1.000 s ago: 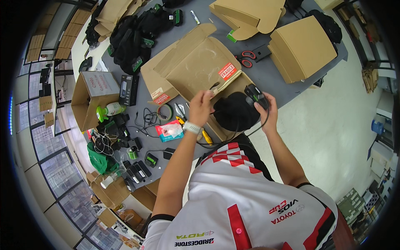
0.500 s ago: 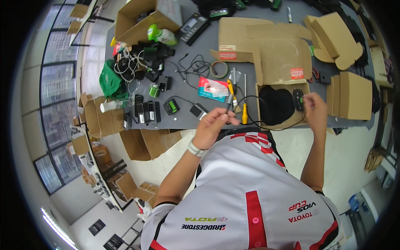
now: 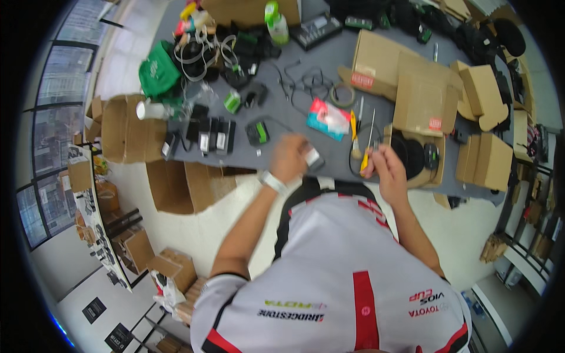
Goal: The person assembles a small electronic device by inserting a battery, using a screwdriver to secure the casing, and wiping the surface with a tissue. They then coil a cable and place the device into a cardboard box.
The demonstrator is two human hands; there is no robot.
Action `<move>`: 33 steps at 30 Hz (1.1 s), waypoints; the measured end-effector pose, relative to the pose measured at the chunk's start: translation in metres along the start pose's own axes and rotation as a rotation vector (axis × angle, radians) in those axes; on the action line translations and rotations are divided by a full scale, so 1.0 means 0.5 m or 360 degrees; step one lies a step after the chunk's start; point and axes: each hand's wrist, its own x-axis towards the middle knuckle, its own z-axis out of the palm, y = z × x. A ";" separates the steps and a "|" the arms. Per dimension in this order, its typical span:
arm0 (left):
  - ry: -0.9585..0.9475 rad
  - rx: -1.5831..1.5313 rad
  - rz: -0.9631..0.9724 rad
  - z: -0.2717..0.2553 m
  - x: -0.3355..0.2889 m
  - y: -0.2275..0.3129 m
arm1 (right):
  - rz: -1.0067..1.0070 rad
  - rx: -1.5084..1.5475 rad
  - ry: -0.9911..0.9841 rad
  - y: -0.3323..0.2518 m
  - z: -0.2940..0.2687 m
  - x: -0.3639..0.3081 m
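Observation:
My left hand (image 3: 288,157) is smeared by motion over the table's front edge. Its fingertips lie at a small white-and-black box-shaped device (image 3: 314,159), and whether they grip it is unclear. My right hand (image 3: 388,167) is pinched closed on what looks like the end of a thin black cable (image 3: 349,165). Beside those fingers lies a yellow-handled screwdriver (image 3: 366,157). To the right, an open cardboard box (image 3: 436,178) holds a black rounded item (image 3: 413,154) and a small black device (image 3: 431,156).
A brush (image 3: 356,150), a yellow-handled tool (image 3: 353,122), a red-and-blue packet (image 3: 328,119) and a tape roll (image 3: 342,94) lie beyond my hands. Black adapters (image 3: 215,138) and a green-marked black device (image 3: 257,133) sit left. Cardboard boxes (image 3: 485,159) stand right.
My right hand has left the black device in the box and moved left to the screwdriver. My left hand has let go of the cable end and moved to the white-and-black device. The view has shifted.

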 end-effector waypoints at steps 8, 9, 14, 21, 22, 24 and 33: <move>-0.0295 0.0919 -0.0189 -0.095 0.031 -0.329 | -0.0245 -0.0920 -0.0075 -0.025 0.116 -0.028; -0.0369 0.0853 -0.0225 -0.099 0.040 -0.337 | -0.0120 -0.0866 -0.0171 -0.032 0.131 -0.030; -0.0528 0.0035 -0.0525 -0.126 0.087 -0.378 | 0.0105 -0.0829 -0.0258 -0.012 0.209 -0.026; -0.0648 -0.0944 -0.0899 -0.106 0.067 -0.346 | -0.0265 -0.1054 -0.0315 0.115 0.291 0.063; -0.0681 -0.0944 -0.0895 -0.101 0.064 -0.335 | -0.0253 -0.1073 -0.0325 0.126 0.299 0.076; -0.0673 -0.1088 -0.0943 -0.081 0.043 -0.330 | -0.0230 -0.1107 -0.0366 0.144 0.315 0.101; -0.0543 -0.1882 -0.1014 -0.016 -0.026 -0.338 | -0.0402 -0.1306 -0.0271 0.217 0.333 0.136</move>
